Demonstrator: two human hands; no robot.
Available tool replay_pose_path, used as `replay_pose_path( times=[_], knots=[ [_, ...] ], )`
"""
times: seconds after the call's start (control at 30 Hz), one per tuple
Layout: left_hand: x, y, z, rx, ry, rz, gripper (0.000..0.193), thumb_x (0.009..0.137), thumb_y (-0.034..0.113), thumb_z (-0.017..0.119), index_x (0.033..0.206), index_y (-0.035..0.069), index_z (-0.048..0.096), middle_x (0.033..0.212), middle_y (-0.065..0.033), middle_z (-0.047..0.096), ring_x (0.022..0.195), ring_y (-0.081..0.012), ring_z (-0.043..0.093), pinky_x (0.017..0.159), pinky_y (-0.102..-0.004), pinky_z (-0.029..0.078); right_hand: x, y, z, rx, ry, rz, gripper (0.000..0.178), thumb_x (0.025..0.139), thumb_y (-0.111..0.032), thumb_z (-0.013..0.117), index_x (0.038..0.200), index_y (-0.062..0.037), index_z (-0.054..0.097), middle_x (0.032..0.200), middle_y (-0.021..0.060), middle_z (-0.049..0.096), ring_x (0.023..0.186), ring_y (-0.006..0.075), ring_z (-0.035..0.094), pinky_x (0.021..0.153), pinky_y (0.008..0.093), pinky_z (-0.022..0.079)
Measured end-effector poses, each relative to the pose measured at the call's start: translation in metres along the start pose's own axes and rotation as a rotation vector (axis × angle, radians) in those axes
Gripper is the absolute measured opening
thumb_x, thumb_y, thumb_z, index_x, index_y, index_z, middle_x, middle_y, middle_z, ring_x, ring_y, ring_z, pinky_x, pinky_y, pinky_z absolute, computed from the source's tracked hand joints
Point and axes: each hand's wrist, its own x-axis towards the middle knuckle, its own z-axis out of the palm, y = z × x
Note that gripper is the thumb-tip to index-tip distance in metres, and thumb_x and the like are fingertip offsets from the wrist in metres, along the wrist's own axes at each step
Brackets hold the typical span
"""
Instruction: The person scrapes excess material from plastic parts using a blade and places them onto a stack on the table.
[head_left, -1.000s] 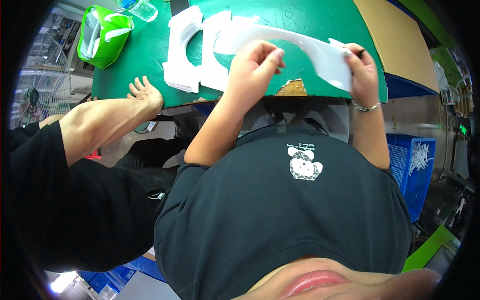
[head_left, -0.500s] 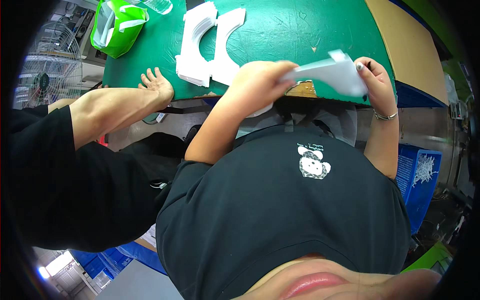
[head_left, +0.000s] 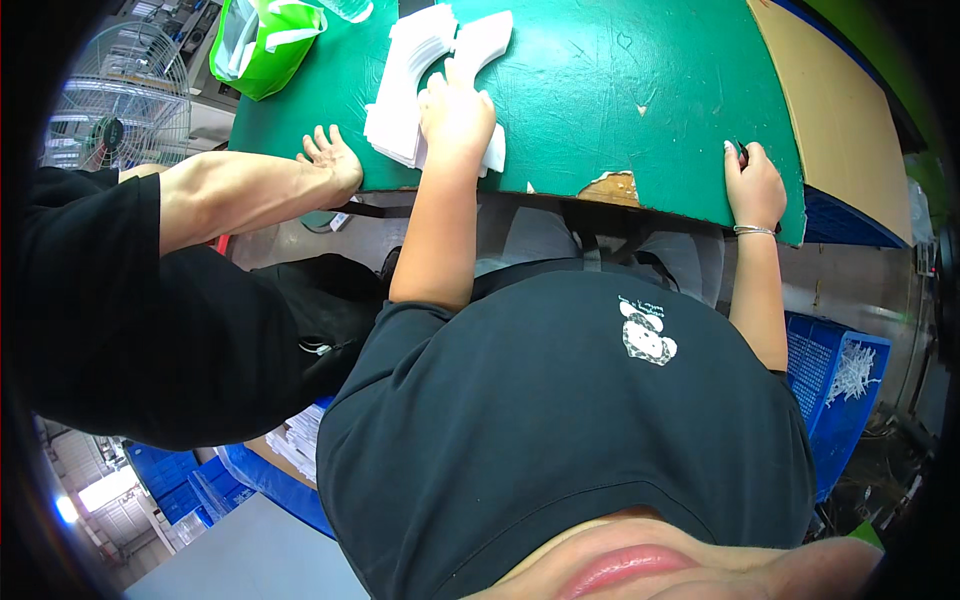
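Note:
My left hand (head_left: 458, 120) lies over a white, curved flat piece (head_left: 482, 42) at the right of a stack of similar white pieces (head_left: 408, 70). Its fingers are bent over the piece, and the hand hides its middle. Close to the right end of the green table (head_left: 570, 110), my right hand (head_left: 755, 185) rests with fingers closed round a small black object (head_left: 742, 153). Only the tip of that object shows, so its kind stays unclear.
At my left, a co-worker's open hand (head_left: 335, 165) rests on the table edge. A green bag (head_left: 265, 50) and a clear bottle (head_left: 350, 8) stand at the far left. Cardboard (head_left: 830, 110) borders the right side. A blue crate (head_left: 825, 400) with white scraps sits below it.
A white piece was between both hands near the table edge. My right hand has let go of it, and my left hand has moved left and away onto the white pieces.

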Motion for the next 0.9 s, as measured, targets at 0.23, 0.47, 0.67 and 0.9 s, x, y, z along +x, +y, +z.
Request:
replay_pose_path(
  times=[0.23,0.47,0.67,0.9],
  knots=[
    [0.019,-0.001,0.014,0.157,-0.159,-0.014,0.049,0.087,0.025,0.057,0.127,-0.001,0.045,0.110,-0.0223,0.058,0.097,-0.0369,0.060,0.083,-0.0441,0.050,-0.002,-0.001,-0.001,0.027,0.007,-0.002,0.035,0.088,-0.041,0.056,0.076,-0.0084,0.055,0.072,0.0112,0.064,0.068,0.0322,0.063,0.057,0.0443,0.046],
    [0.021,0.004,0.015,0.074,-0.098,-0.007,0.028,0.087,0.012,0.051,0.113,0.002,0.050,0.100,-0.0203,0.059,0.092,-0.0362,0.062,0.079,-0.0432,0.051,-0.001,-0.001,-0.003,0.043,0.002,0.011,0.037,0.089,-0.042,0.056,0.077,-0.0077,0.055,0.073,0.0124,0.063,0.070,0.0335,0.062,0.058,0.0449,0.046],
    [0.037,0.014,0.015,0.020,-0.109,-0.003,0.022,0.087,0.011,0.052,0.107,0.002,0.052,0.100,-0.0192,0.058,0.093,-0.0357,0.062,0.078,-0.0424,0.052,-0.002,-0.007,-0.008,0.036,0.005,0.020,0.034,0.087,-0.040,0.057,0.077,-0.0080,0.056,0.074,0.0113,0.064,0.070,0.0323,0.063,0.058,0.0445,0.046],
    [0.050,0.006,0.023,0.065,-0.093,0.005,0.027,0.087,0.012,0.053,0.110,-0.003,0.052,0.101,-0.0206,0.059,0.091,-0.0350,0.063,0.080,-0.0397,0.052,-0.003,-0.006,-0.009,0.021,0.007,0.014,0.034,0.088,-0.040,0.057,0.077,-0.0072,0.056,0.074,0.0128,0.064,0.070,0.0335,0.062,0.059,0.0453,0.046]
  ],
)
